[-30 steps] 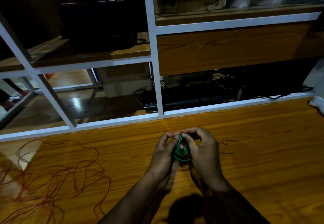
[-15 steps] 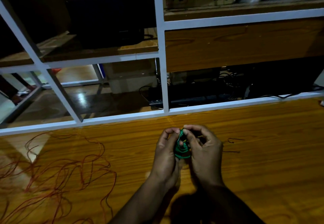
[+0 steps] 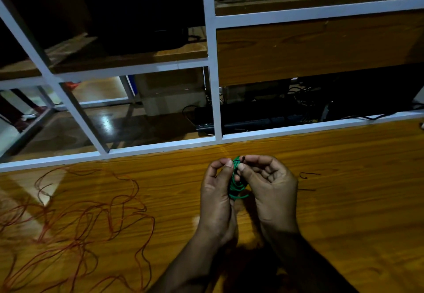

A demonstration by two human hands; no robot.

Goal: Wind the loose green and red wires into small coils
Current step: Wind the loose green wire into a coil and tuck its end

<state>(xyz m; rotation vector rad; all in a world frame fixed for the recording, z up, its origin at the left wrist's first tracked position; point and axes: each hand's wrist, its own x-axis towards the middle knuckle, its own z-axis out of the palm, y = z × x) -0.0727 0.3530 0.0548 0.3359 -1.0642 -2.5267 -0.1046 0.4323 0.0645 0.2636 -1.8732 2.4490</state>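
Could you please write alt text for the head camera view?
Both hands hold a small green wire coil above a wooden table; the left hand grips it, the right hand pinches its top. Loose red wire sprawls at left.
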